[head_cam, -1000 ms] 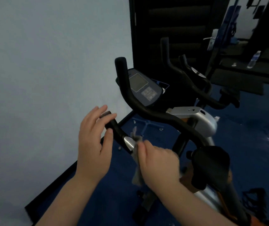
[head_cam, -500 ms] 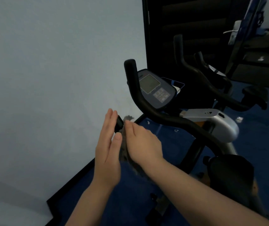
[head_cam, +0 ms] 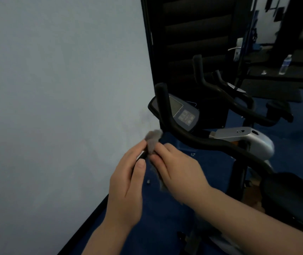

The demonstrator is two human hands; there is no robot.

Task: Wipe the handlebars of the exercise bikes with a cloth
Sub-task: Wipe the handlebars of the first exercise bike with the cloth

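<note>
A grey cloth point(head_cam: 152, 139) is pinched in my right hand point(head_cam: 176, 166), its top sticking up above the fingers and its tail hanging below. My left hand point(head_cam: 128, 183) is curled around the near tip of the bike's short black grip point(head_cam: 141, 157), most of which is hidden between both hands. The bike's long black handlebar point(head_cam: 198, 139) curves from an upright end past the console point(head_cam: 182, 113) down to the right. A second bike's handlebar point(head_cam: 226, 97) stands behind it.
A pale wall point(head_cam: 55, 89) fills the left side, with a black skirting point(head_cam: 88, 223) along the blue floor point(head_cam: 165, 218). A dark door point(head_cam: 193, 34) is behind the bikes. The black saddle point(head_cam: 283, 188) sits at right. A water bottle point(head_cam: 286, 64) stands far right.
My right hand has slid with the cloth along the short grip from its silver part up to its tip. My left hand closed around that end. The view shifted left and back.
</note>
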